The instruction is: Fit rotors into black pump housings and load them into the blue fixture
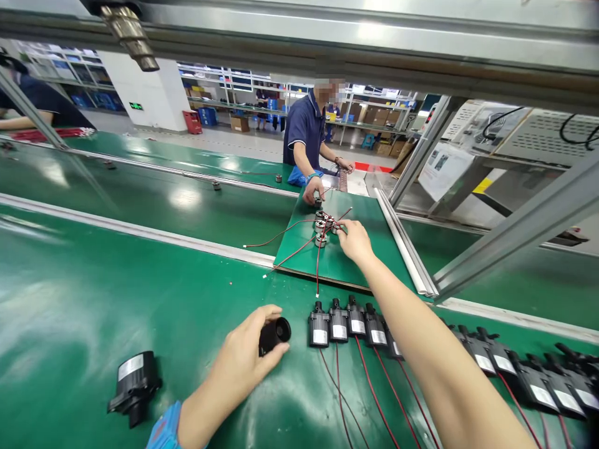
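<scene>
Nearest me, my left hand (243, 362) rests on the green bench (70, 324), fingers curled round a small black pump housing (274, 333) it grips, with a loose black pump (135, 386) lying well apart to its left. My right hand (354, 240) reaches out to the green board (355, 262), fingertips pinched loosely at the cluster of silver motor cores (322, 226) with red wires (290, 252), though I cannot tell if it actually holds one. Between the hands sits a row of black pumps (349, 323); a co-worker's hand (312, 190) touches the board's far edge.
</scene>
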A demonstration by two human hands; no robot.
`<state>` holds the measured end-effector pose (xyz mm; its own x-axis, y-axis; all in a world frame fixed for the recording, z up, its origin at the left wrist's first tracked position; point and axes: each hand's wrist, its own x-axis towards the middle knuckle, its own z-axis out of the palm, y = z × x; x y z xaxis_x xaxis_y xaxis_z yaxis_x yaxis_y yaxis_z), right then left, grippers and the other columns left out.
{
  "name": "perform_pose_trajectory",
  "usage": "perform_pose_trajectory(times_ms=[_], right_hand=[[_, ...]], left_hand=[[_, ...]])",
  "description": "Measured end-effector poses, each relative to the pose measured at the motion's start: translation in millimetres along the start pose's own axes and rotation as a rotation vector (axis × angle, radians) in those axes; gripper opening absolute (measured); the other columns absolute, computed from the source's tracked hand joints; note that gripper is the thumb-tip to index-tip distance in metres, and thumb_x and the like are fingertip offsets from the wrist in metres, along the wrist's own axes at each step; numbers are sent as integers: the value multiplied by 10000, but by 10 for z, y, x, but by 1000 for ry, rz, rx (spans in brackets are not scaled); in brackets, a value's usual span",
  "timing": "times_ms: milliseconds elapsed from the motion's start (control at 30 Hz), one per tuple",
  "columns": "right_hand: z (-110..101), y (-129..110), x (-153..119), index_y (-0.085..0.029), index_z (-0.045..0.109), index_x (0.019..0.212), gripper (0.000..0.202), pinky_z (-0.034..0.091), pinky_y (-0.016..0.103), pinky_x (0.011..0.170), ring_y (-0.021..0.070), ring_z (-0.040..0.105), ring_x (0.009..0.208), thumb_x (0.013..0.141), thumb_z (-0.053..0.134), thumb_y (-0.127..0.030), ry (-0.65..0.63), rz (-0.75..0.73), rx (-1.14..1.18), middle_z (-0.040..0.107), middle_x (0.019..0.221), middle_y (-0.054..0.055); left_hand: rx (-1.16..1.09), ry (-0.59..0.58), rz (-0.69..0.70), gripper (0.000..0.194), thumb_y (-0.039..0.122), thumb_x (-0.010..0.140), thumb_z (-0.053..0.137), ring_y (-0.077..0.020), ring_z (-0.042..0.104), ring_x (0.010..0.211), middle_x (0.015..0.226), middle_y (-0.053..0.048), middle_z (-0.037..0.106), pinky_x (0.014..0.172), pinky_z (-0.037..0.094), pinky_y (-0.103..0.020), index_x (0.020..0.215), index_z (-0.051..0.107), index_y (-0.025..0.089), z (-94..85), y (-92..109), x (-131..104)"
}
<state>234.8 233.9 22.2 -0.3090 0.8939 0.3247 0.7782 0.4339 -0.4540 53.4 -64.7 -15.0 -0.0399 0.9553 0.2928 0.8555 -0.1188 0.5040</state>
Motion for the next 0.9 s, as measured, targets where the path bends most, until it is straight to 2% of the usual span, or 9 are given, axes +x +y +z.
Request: perform_pose_trajectory(times_ms=[67,233,333,433,567,667,733,833,900], right_hand=[[66,36,174,-142,560,1363,423,408,362,1029,263,554,1200,945,547,-207,-19,50,7,579,1310,169],[208,92,430,-110,566,1371,482,411,345,1021,258,585,1173,903,627,-210,-81,108,21,594,1307,190],[214,125,432,-114,631,1284,401,415,356,1013,256,590,1158,904,635,-240,-74,130,32,633,1247,178],[114,164,306,-124,682,1192,358,437,365,984,263,614,1109,869,686,-280,-96,118,72,678,1170,155],[-135,141,-107,-172,727,1069,320,500,302,866,204,676,931,817,749,-368,-276,31,249,747,990,62],[-319,-1,-579,-186,703,1113,387,512,295,847,174,684,893,818,751,-432,-547,6,660,753,1009,50],[-412,-151,-920,-186,700,1127,432,511,305,842,172,679,883,793,779,-446,-680,16,903,745,1005,50],[-505,-391,-1380,-204,717,1128,450,507,288,783,161,660,834,752,823,-426,-749,-46,952,719,923,18],[-550,-515,-1610,-234,724,1139,424,500,288,796,163,653,859,757,829,-385,-712,-171,851,714,942,8]], left_hand=[[-77,2,35,517,281,881,651,-218,688,1065,1186,-66,687,895,563,-329,1353,441,273,31,51,-16],[-134,-31,94,428,266,891,640,-201,681,1066,1201,-57,677,890,570,-289,1309,546,281,49,106,-13],[-142,-30,79,420,265,887,643,-199,684,1053,1192,-58,681,883,573,-285,1300,564,270,32,77,-10],[-166,-23,35,418,272,890,638,-204,677,1082,1213,-53,682,908,566,-302,1301,561,277,20,55,-20],[-299,-62,-113,557,312,853,696,-213,674,1114,1213,-34,703,959,549,-343,1366,480,301,26,77,-22],[-385,-125,-187,637,326,814,747,-232,680,1115,1176,-28,728,974,539,-381,1379,453,307,45,110,-14],[-417,-133,-180,610,328,802,762,-253,660,1166,1239,-48,708,1013,518,-407,1347,489,296,65,133,-15],[-469,-134,-168,632,323,786,783,-273,632,1224,1313,-72,673,1050,501,-431,1349,497,285,96,174,-26],[-545,-147,-189,758,291,769,801,-254,659,1186,1274,-58,695,1035,519,-415,1420,413,303,114,204,-34]])
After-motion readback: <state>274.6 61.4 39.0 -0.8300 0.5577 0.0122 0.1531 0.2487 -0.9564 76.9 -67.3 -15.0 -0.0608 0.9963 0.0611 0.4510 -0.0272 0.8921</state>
